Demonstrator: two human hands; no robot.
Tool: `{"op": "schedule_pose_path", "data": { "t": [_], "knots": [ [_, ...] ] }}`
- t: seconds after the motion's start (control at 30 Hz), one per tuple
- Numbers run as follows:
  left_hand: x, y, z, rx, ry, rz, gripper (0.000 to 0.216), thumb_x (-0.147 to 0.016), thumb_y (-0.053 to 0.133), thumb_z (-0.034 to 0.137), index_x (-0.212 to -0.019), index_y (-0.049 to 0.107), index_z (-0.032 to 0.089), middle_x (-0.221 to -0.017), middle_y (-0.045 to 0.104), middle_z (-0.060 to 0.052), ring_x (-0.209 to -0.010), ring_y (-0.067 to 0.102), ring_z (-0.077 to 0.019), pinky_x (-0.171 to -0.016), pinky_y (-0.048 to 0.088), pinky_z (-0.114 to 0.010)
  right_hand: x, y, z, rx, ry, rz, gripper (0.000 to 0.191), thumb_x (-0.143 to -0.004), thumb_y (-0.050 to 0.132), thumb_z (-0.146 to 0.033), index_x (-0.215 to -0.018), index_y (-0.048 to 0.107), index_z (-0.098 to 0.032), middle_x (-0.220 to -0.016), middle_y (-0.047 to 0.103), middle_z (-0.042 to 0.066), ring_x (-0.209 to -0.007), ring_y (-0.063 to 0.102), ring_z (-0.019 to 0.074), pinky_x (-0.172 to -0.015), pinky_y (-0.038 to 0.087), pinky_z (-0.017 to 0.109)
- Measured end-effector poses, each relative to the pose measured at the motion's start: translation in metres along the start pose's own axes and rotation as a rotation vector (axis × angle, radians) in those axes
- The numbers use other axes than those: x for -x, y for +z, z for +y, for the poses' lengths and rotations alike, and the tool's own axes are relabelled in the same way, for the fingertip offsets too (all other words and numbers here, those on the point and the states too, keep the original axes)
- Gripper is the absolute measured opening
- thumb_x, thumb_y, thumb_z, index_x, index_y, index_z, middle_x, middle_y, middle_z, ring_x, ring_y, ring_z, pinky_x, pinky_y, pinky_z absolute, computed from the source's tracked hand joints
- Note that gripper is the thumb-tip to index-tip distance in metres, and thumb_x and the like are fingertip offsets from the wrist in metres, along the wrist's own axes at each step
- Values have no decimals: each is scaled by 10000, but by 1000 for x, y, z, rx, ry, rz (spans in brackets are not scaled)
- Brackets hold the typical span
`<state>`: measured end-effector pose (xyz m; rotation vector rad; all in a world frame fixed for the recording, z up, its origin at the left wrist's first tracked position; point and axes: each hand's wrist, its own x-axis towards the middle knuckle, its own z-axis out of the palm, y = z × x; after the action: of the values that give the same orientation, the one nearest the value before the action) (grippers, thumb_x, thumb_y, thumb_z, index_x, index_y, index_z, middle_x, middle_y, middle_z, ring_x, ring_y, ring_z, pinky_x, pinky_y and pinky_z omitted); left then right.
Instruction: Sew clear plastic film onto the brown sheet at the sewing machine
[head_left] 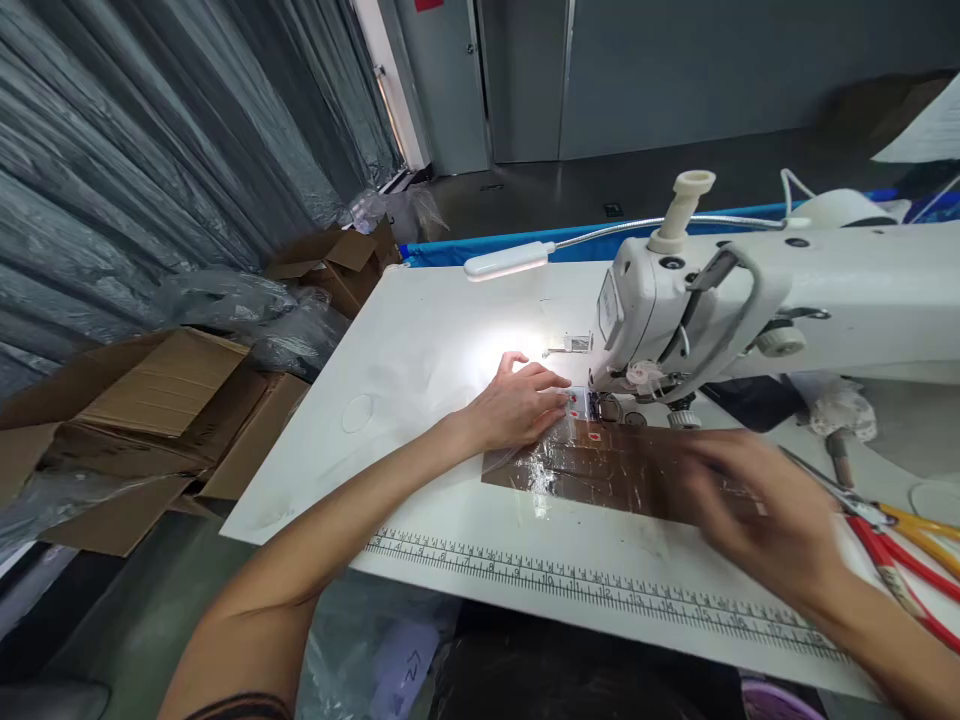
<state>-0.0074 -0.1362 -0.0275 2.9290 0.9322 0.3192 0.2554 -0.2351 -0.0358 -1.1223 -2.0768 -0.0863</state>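
Under the sewing machine (720, 300) head, the left hand (517, 405) lies flat, fingers spread, pinning the brown plastic-covered piece (600, 465) to the white surface (420, 350) near the needle; the blurred right hand (757, 510) hovers over its right end, its grip unclear.

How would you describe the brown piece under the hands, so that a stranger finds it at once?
Find the white sewing machine on the white table. In front of its needle lies a flat brown sheet, under the left hand. Unlike everything nearby, it is dark, shiny and plastic-covered.
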Motion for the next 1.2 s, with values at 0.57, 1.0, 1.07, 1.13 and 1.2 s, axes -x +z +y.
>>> {"op": "schedule_pose_path", "data": {
  "t": [0.57,1.0,1.07,1.13,1.2],
  "knots": [
    [-27,24,8,38,-25,-12,259,-964,409,246,-990,657,175,-1047,642,-67,-971,570,-210,-879,408,-398,-3,56,-1,94,23,-270,349,-953,453,-294,-1196,628,-114,-1037,590,178,-936,566,299,-790,525,472],
    [-27,34,1,113,-19,53,271,-976,389,247,-1109,622,210,-1187,612,-63,-1137,543,-222,-1077,319,-527,-3,65,-5,234,37,-281,365,-949,430,-282,-1210,608,-100,-1036,590,179,-895,534,291,-780,494,447],
    [-27,38,1,90,-8,108,270,-973,387,236,-1114,616,207,-1223,602,-64,-1115,554,-214,-1081,320,-525,-3,65,-6,264,33,-276,364,-948,422,-276,-1201,613,-96,-1021,592,180,-875,534,286,-770,486,443],
    [-26,42,0,46,-7,195,257,-952,396,202,-1058,630,182,-1188,622,-71,-1045,578,-199,-1081,330,-504,-3,65,-6,284,26,-266,367,-947,417,-275,-1201,616,-100,-1016,592,179,-846,533,277,-753,477,435],
    [-25,45,-1,9,22,275,241,-903,417,148,-948,653,168,-1059,666,-61,-926,596,-175,-1070,351,-465,-2,66,-5,287,19,-264,368,-946,413,-273,-1201,618,-106,-1016,592,177,-819,531,265,-736,468,422]
  ]
}}
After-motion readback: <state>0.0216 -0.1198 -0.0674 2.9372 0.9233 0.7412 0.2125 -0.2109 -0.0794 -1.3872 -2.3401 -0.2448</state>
